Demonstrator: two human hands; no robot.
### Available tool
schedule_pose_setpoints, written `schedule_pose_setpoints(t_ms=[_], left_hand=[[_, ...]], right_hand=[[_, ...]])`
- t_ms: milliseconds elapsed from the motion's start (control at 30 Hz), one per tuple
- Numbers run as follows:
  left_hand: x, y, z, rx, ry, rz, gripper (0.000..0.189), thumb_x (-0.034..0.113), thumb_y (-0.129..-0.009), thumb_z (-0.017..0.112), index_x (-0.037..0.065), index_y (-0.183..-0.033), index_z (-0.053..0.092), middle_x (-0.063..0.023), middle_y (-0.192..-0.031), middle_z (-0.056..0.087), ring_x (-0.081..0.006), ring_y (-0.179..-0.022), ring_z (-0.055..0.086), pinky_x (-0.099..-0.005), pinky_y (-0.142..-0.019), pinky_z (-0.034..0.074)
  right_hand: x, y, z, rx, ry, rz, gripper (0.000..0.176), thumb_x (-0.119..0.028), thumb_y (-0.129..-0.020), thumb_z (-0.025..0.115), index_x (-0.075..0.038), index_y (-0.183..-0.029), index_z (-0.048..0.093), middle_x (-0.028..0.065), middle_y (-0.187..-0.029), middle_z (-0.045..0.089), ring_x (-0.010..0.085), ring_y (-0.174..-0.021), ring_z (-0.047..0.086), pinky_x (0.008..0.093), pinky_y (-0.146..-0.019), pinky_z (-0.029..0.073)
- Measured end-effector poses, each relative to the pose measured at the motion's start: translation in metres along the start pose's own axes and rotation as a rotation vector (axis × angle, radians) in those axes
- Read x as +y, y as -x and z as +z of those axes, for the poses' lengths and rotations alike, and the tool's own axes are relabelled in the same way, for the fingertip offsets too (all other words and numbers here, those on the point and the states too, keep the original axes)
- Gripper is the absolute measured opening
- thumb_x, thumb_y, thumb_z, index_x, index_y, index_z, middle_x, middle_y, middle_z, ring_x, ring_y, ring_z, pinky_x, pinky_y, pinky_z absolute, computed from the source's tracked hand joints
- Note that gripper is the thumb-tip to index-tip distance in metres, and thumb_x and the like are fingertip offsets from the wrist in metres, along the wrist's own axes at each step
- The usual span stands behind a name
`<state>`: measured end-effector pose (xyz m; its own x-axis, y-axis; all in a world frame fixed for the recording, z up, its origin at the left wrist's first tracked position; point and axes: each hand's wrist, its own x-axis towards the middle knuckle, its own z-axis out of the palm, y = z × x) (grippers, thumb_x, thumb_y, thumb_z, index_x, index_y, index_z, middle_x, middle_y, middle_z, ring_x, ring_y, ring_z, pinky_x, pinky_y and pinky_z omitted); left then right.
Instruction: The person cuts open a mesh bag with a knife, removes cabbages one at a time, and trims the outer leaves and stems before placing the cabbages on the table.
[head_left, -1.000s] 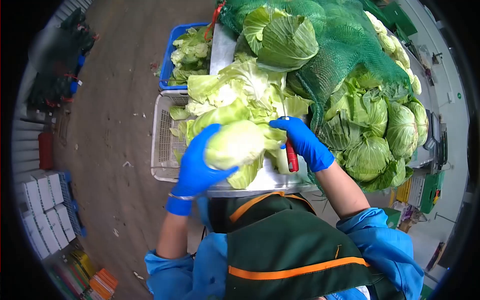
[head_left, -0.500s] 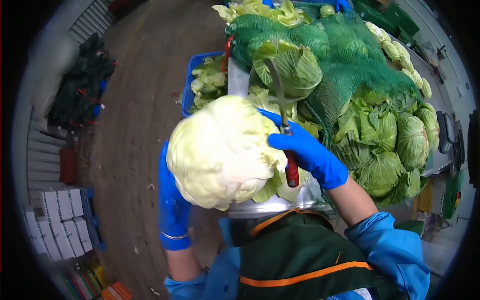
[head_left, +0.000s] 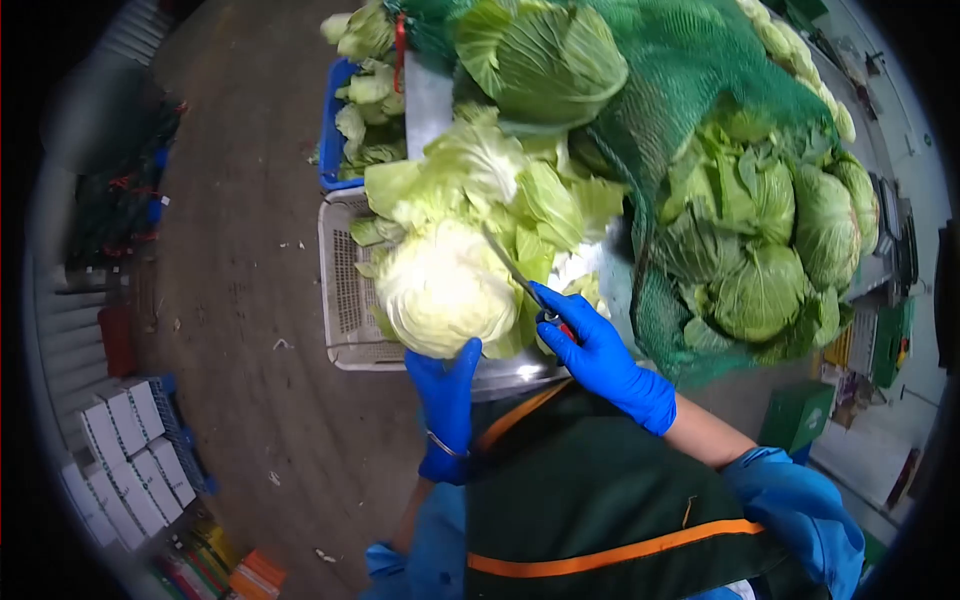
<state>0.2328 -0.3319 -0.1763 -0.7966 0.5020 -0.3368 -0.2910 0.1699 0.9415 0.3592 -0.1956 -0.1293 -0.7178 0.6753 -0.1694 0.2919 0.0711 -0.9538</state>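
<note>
A pale, trimmed cabbage (head_left: 447, 290) sits low over the table's near left edge, among loose leaves. My left hand (head_left: 442, 395), in a blue glove, grips it from the near side, thumb up and the other fingers partly hidden beneath. In my gloved right hand (head_left: 595, 350) is a knife (head_left: 512, 262) with a red handle, its blade pointing up and left beside the cabbage. Trimmed outer leaves (head_left: 500, 175) lie spread just beyond. Farther back rests a large green cabbage (head_left: 550, 62) with its leaves still on.
Several green cabbages (head_left: 770, 290) spill from a green mesh bag (head_left: 690, 60) on the right. At the table's left stand a grey plastic crate (head_left: 342, 290) and a blue crate (head_left: 330, 125) with leaves. White boxes (head_left: 135, 455) are stacked at the lower left.
The trimmed cabbage has come down from near the camera to the leaves by the table's edge. My right hand has left its side, and the knife blade has tilted left.
</note>
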Motion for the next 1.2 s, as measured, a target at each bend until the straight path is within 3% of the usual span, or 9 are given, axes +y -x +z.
schedule_pose_setpoints(t_ms=[100,167,200,300,367,467,933,1000,1200], left_hand=[[0.016,-0.022,-0.009,0.023,0.055,0.011,0.059,0.011,-0.081,0.063,0.008,-0.131,0.032,-0.0143,-0.123,0.045,-0.0236,-0.111,0.048,-0.0368,-0.084,0.050],[0.055,-0.036,-0.008,-0.018,0.321,-0.391,0.064,0.006,-0.079,0.065,0.011,-0.133,0.031,-0.0150,-0.125,0.044,-0.0240,-0.111,0.048,-0.0378,-0.082,0.052],[0.054,-0.042,-0.007,-0.023,0.317,-0.392,0.064,0.006,-0.079,0.065,0.011,-0.133,0.031,-0.0150,-0.125,0.044,-0.0240,-0.111,0.048,-0.0378,-0.082,0.052],[0.047,-0.055,-0.004,-0.195,0.316,-0.254,0.069,0.003,-0.077,0.066,0.008,-0.134,0.028,-0.0148,-0.129,0.039,-0.0243,-0.112,0.048,-0.0361,-0.085,0.050],[0.038,-0.042,0.007,-0.127,0.118,-0.006,0.074,0.001,-0.075,0.066,0.004,-0.136,0.024,-0.0137,-0.132,0.036,-0.0234,-0.115,0.045,-0.0337,-0.092,0.044],[0.044,-0.022,0.032,-0.003,-0.017,0.120,0.079,-0.001,-0.074,0.067,0.001,-0.137,0.021,-0.0129,-0.132,0.036,-0.0217,-0.118,0.041,-0.0328,-0.098,0.036],[0.034,-0.017,0.045,0.044,0.016,0.089,0.084,-0.002,-0.074,0.067,0.004,-0.140,0.014,-0.0135,-0.136,0.031,-0.0234,-0.122,0.036,-0.0354,-0.101,0.033],[0.032,-0.016,0.049,0.082,-0.002,0.077,0.100,0.002,-0.068,0.073,0.003,-0.141,0.005,-0.0168,-0.139,0.021,-0.0262,-0.125,0.030,-0.0386,-0.102,0.032],[0.022,-0.009,0.043,0.056,-0.143,0.237,0.106,0.002,-0.064,0.075,0.004,-0.142,0.003,-0.0184,-0.140,0.020,-0.0270,-0.125,0.030,-0.0384,-0.101,0.032]], right_hand=[[-0.011,0.003,-0.006,-0.085,0.349,-0.064,0.047,-0.015,-0.088,0.053,-0.021,-0.133,0.041,0.0104,-0.074,0.051,0.0245,-0.063,0.055,0.0319,-0.059,0.046],[-0.012,-0.003,-0.004,-0.053,0.350,-0.084,0.047,-0.016,-0.088,0.052,-0.022,-0.133,0.041,0.0108,-0.074,0.051,0.0257,-0.063,0.054,0.0331,-0.059,0.046],[-0.012,-0.006,-0.004,-0.034,0.357,-0.101,0.046,-0.016,-0.089,0.051,-0.022,-0.133,0.041,0.0112,-0.074,0.050,0.0270,-0.064,0.054,0.0344,-0.059,0.046],[-0.009,-0.022,-0.005,-0.049,0.397,-0.157,0.047,-0.015,-0.088,0.050,-0.026,-0.132,0.041,0.0115,-0.075,0.052,0.0278,-0.066,0.056,0.0359,-0.059,0.047],[-0.009,-0.028,-0.003,-0.067,0.423,-0.133,0.046,-0.015,-0.088,0.049,-0.028,-0.132,0.042,0.0114,-0.075,0.053,0.0279,-0.067,0.057,0.0366,-0.059,0.047],[-0.005,-0.032,-0.003,-0.099,0.498,-0.084,0.046,-0.015,-0.087,0.049,-0.029,-0.131,0.043,0.0111,-0.076,0.055,0.0280,-0.068,0.058,0.0376,-0.059,0.047],[0.005,-0.032,-0.005,-0.100,0.462,-0.004,0.049,-0.013,-0.084,0.051,-0.028,-0.130,0.044,0.0129,-0.075,0.056,0.0301,-0.066,0.058,0.0395,-0.057,0.048],[0.004,-0.043,-0.008,-0.102,0.491,0.007,0.044,-0.016,-0.086,0.049,-0.027,-0.129,0.045,0.0145,-0.077,0.056,0.0318,-0.067,0.059,0.0417,-0.060,0.047],[0.009,-0.080,-0.018,-0.073,0.488,0.177,0.046,-0.031,-0.089,0.049,-0.024,-0.134,0.039,0.0206,-0.100,0.060,0.0364,-0.088,0.060,0.0393,-0.072,0.048]])
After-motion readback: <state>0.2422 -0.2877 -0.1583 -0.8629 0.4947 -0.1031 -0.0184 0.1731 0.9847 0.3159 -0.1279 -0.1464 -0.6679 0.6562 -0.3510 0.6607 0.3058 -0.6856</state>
